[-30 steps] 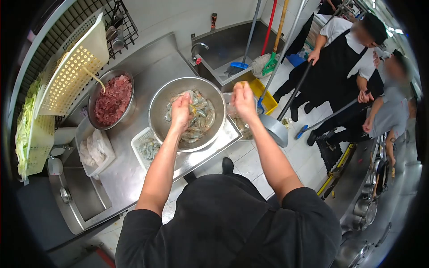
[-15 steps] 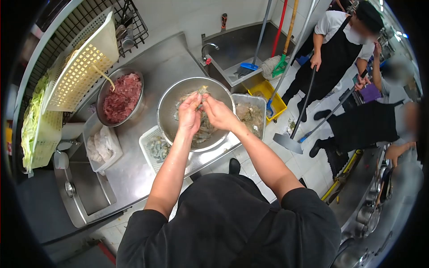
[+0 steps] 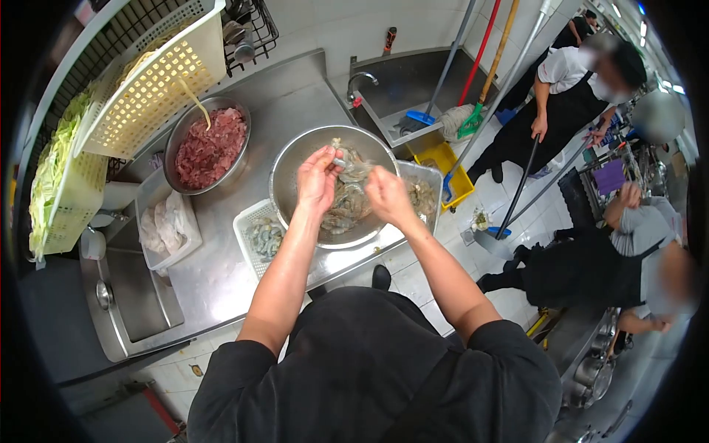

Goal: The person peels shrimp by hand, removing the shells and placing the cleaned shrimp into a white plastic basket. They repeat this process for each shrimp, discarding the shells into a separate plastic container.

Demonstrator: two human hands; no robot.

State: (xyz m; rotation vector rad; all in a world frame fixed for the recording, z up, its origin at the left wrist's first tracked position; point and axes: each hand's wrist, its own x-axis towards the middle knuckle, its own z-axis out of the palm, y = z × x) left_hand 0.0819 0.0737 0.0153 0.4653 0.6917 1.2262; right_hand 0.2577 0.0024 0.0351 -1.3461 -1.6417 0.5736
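Note:
Both my hands are over a large steel bowl (image 3: 284, 159) with grey shrimp (image 3: 347, 205) in it. My left hand (image 3: 317, 179) pinches a shrimp (image 3: 339, 158) between thumb and fingertips. To its right, my right hand (image 3: 389, 196) is closed and blurred by motion; what it holds, if anything, I cannot make out. Left of the bowl, a white perforated basket (image 3: 244, 230) holds more shrimp. A clear tub (image 3: 437, 184) with shrimp or shells stands at the bowl's right.
A bowl of raw meat (image 3: 210, 148) and a white tub (image 3: 193, 240) stand left. Baskets (image 3: 159, 81) hang upper left. Beyond are a sink (image 3: 384, 81), mop handles (image 3: 491, 59), a yellow bucket (image 3: 461, 181) and two co-workers (image 3: 554, 125), (image 3: 583, 273) with long-handled tools.
My hands have moved apart, the right one to the right and down. The view has shifted a little. The lower co-worker has moved and turned.

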